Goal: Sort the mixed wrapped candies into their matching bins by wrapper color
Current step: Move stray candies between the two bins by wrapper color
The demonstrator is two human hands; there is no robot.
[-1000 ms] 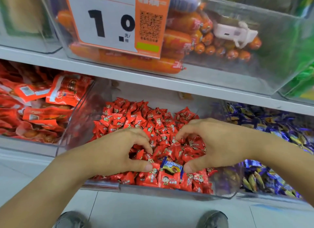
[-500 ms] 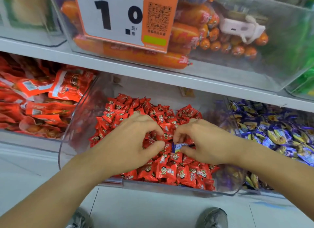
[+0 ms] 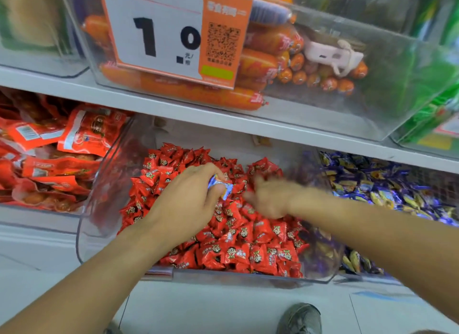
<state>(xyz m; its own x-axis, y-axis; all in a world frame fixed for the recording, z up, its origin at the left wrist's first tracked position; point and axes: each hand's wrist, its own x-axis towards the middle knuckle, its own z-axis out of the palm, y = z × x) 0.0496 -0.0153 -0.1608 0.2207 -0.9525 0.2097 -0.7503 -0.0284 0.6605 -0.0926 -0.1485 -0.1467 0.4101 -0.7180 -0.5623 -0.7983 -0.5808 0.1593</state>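
Observation:
A clear bin point(image 3: 104, 209) on the lower shelf is piled with red wrapped candies point(image 3: 238, 251). My left hand point(image 3: 188, 209) hovers over the pile and pinches a blue wrapped candy point(image 3: 221, 185) between thumb and fingers. My right hand point(image 3: 270, 199) is just to its right above the red candies, blurred by motion, fingers spread and holding nothing. To the right sits a bin of blue and purple wrapped candies point(image 3: 387, 184), partly hidden by my right forearm.
Red snack packets point(image 3: 62, 154) fill the bin at left. The upper shelf point(image 3: 223, 120) holds a clear bin of orange sausages point(image 3: 260, 60) with a price card point(image 3: 171, 35). Green packs point(image 3: 437, 110) are at the far right. A shoe point(image 3: 300, 318) shows on the floor.
The blue candy, pinched by my right hand half a second ago, is now in my left hand. My right hand has let go and is moving, blurred.

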